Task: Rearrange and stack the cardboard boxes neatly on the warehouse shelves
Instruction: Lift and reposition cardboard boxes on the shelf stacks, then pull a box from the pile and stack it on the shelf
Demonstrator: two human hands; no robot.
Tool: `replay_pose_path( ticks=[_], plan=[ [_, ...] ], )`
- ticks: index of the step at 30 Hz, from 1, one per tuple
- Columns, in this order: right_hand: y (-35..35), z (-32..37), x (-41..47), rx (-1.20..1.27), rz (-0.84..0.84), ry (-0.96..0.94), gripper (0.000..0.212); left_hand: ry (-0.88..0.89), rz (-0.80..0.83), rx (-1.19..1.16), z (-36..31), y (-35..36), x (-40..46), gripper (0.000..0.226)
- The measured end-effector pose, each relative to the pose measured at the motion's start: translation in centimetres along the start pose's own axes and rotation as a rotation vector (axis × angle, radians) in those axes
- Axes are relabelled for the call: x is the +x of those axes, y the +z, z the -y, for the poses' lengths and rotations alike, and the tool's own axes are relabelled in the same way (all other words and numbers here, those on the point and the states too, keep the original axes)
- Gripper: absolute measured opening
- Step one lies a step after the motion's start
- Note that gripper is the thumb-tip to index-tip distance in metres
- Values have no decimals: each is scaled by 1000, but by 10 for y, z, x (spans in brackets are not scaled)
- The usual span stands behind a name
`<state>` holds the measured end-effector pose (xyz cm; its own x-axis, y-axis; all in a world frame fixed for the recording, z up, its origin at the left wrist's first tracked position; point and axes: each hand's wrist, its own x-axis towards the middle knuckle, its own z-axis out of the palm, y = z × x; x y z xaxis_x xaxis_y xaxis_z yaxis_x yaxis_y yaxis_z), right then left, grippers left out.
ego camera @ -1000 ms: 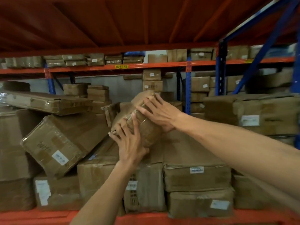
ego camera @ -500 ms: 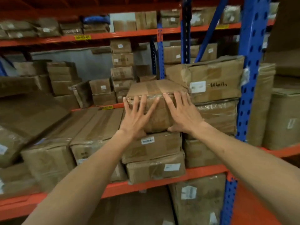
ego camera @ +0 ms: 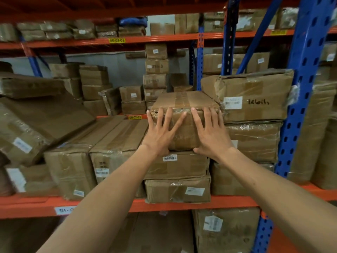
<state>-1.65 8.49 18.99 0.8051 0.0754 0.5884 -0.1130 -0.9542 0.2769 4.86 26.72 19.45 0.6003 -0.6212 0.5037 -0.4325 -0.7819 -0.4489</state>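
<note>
- Cardboard box (ego camera: 184, 123) in the middle of the shelf is under our two hands: the fingers (ego camera: 168, 117) of our left hand (ego camera: 160, 136) are spread apart and lie flat on its near face, and the tips reach its top near edge.
- Our right hand (ego camera: 209, 136) does the same just beside, fingers wide, with the thumb low at the bottom edge of the box. Neither hand grips anything; both only press.
- This box sits on top of two flatter boxes (ego camera: 177, 178), and its right side touches the big box with handwriting (ego camera: 255, 95).
- We judge that we are pushing it back to line it up with the pile.
- What may go wrong: if we push too hard or more with one hand, the box can turn and catch the torn corner of the big box, or slide too far and leave the pile uneven.
- To the left, the long boxes (ego camera: 102, 154) lie lower, so a sideways push could tip it off that side.
</note>
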Motion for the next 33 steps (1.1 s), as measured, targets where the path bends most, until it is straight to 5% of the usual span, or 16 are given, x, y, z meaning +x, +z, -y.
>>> replay_pose_path(
  ticks=[5,11,21,33],
  plan=[
    [-14,10,2,24,-113,-70,133,51,-40,-272,37,-4,-18,132],
    [-42,67,54,62,-218,-199,115,-283,-20,-245,128,7,-63,124],
    [-59,253,152,513,-139,-192,79,-731,-167,-309,317,22,-126,114],
    [-59,407,262,888,9,-37,69,-821,-229,-337,468,51,-127,113]
  ],
)
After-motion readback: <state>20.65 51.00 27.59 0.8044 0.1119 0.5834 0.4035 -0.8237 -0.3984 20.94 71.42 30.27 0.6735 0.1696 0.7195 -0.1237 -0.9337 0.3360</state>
